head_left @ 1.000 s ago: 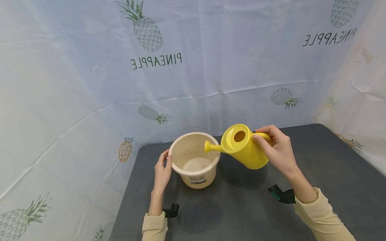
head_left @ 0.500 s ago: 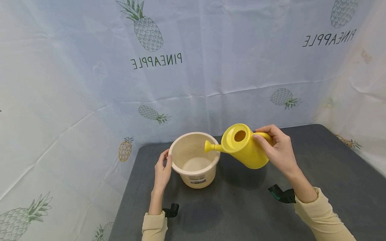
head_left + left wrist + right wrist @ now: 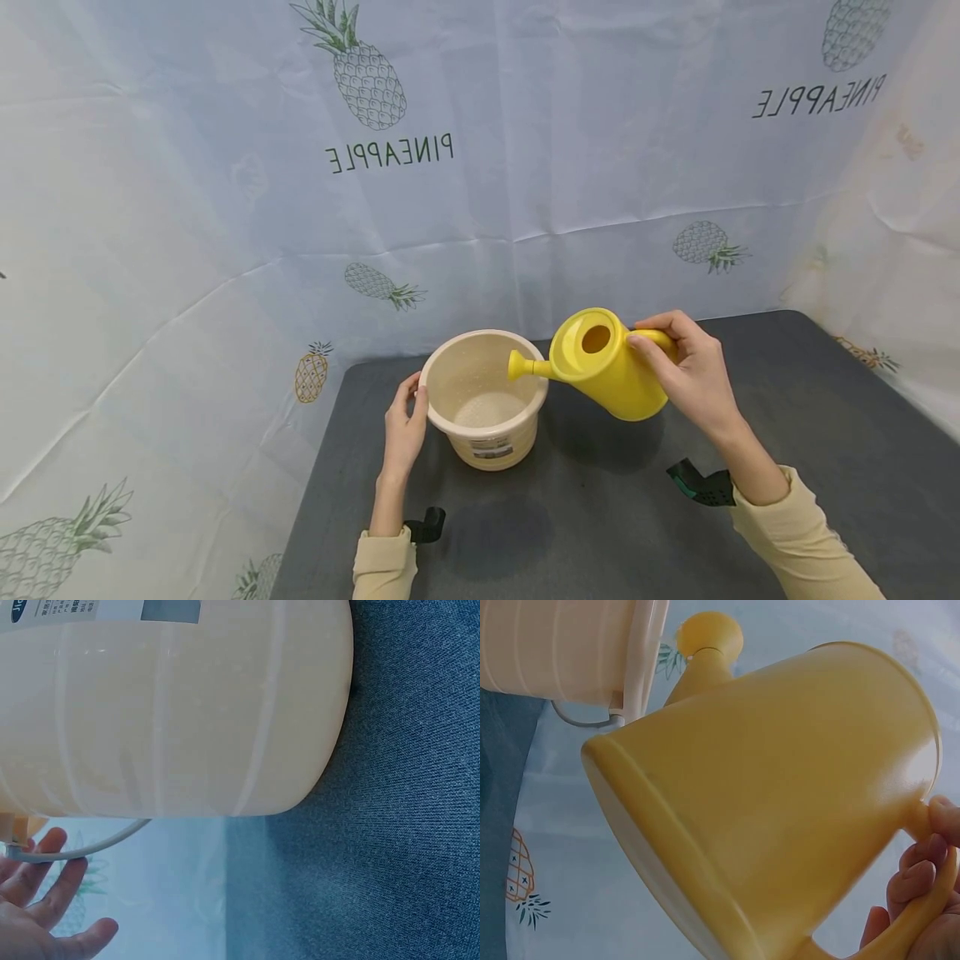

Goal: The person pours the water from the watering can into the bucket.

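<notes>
A cream plastic bucket (image 3: pixel 498 454) with a label and a grey wire handle (image 3: pixel 112 841) stands upright on the dark table. My left hand (image 3: pixel 403 433) touches its left rim; in the left wrist view the fingers are spread against the wire handle and the side. My right hand (image 3: pixel 693 375) grips the loop handle of a yellow watering can (image 3: pixel 626 383), thumb on top and fingers curled round, as the right wrist view also shows. The can is held tilted above the table, its spout head (image 3: pixel 519 365) over the bucket's opening. Fine pale specks show on the bucket's inner bottom.
A dark cloth-covered table (image 3: pixel 600 533) lies under everything. White curtains (image 3: pixel 562 150) printed with pineapples hang close behind it and at both sides. A black strap device (image 3: pixel 701 483) sits at the right wrist, another black device (image 3: pixel 426 525) at the left.
</notes>
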The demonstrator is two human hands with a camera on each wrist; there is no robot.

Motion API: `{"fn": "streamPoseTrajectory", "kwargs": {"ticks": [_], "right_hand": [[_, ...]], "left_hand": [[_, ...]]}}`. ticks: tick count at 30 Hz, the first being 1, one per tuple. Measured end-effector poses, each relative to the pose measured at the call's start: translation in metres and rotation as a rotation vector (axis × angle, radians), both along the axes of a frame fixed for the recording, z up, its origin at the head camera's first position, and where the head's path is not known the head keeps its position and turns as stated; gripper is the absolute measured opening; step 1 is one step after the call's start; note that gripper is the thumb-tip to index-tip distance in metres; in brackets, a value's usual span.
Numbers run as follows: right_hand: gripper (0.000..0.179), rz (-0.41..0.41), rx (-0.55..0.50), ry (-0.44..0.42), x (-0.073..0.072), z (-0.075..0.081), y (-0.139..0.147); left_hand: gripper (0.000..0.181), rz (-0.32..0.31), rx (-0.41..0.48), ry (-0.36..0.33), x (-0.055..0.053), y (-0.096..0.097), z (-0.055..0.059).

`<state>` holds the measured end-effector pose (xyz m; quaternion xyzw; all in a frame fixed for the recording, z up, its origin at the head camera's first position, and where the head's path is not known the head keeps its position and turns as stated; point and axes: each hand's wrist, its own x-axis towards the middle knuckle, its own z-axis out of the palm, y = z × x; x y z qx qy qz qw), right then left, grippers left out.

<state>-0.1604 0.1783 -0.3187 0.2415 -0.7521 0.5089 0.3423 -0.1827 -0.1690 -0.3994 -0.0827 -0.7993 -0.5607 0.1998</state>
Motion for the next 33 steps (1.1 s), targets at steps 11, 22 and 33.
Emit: {"fn": "streamPoseTrajectory", "kwargs": {"ticks": [11,22,33], "right_hand": [[0.024,0.004,-0.003,0.003,-0.0005,-0.0012,0.0004],[0.024,-0.012,0.003,0.003,-0.0009,-0.0015,0.0011],[0.024,-0.015,0.003,0.005,-0.0016,-0.0017,0.0012]], "left_hand": [[0.036,-0.005,0.001,-0.005,0.0003,0.0,-0.0014],[0.036,-0.005,-0.002,-0.01,-0.0004,-0.0005,-0.0009],[0.036,-0.005,0.0,-0.017,-0.0002,-0.0003,0.0003]]}}
